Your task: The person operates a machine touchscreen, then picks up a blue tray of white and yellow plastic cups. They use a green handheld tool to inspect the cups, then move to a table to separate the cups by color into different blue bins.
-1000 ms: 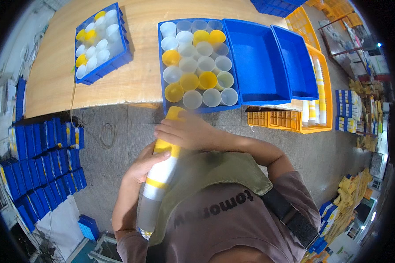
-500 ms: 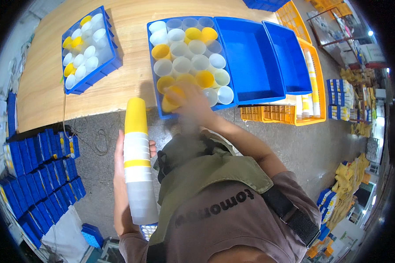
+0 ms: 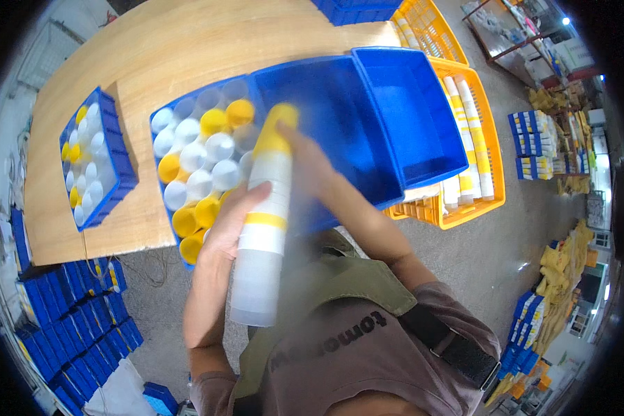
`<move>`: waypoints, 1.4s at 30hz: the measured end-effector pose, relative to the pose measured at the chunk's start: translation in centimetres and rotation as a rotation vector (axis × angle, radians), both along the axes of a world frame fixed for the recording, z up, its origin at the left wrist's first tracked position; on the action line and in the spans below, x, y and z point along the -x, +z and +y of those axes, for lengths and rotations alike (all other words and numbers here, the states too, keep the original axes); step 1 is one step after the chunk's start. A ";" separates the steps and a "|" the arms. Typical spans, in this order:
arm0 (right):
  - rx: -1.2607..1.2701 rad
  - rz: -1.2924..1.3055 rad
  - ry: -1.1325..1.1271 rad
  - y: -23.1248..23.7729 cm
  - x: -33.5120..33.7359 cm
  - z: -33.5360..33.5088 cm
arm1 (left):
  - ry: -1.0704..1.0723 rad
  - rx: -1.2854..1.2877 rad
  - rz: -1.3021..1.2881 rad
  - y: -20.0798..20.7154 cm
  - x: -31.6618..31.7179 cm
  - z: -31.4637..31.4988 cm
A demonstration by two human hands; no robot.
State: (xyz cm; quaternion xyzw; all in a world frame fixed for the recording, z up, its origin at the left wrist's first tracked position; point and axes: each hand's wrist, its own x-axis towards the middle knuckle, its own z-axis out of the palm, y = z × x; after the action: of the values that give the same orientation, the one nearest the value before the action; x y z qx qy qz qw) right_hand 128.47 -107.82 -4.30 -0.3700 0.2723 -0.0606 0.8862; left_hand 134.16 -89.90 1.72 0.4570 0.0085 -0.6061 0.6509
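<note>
My left hand (image 3: 232, 220) is wrapped round a long stack of nested plastic cups (image 3: 262, 243), white and translucent with yellow ones among them. The stack leans up and away from me, over the near edge of a blue crate. At its far end, the fingers of my right hand (image 3: 304, 156) close on the yellow cups (image 3: 277, 132); this hand is blurred by motion. Beneath and left of the stack, a blue crate (image 3: 161, 208) holds rows of upright white, clear and yellow cups. My left hand and the stack hide part of these rows.
Two cupless blue crates (image 3: 423, 132) stand to the right, beside a yellow crate (image 3: 492, 204) of cup stacks. A smaller blue crate of cups (image 3: 121, 145) sits at the table's left. Blue crates (image 3: 83, 333) are piled on the floor at left.
My left hand has raised the cup stack over the crate. My right hand has left the cups in the crate and come to the stack's yellow end. The view has shifted rightward.
</note>
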 end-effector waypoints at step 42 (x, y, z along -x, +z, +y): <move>-0.338 0.068 0.273 -2.1 -5.4 -9.6 | 0.061 -0.537 -0.221 0.7 -2.7 -15.2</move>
State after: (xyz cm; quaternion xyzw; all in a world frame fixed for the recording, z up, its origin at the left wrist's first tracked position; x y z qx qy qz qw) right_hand 133.91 -117.46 -6.36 -0.2514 0.2555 0.1191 0.9259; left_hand 136.84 -105.11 2.43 0.6757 0.1113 -0.5087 0.5217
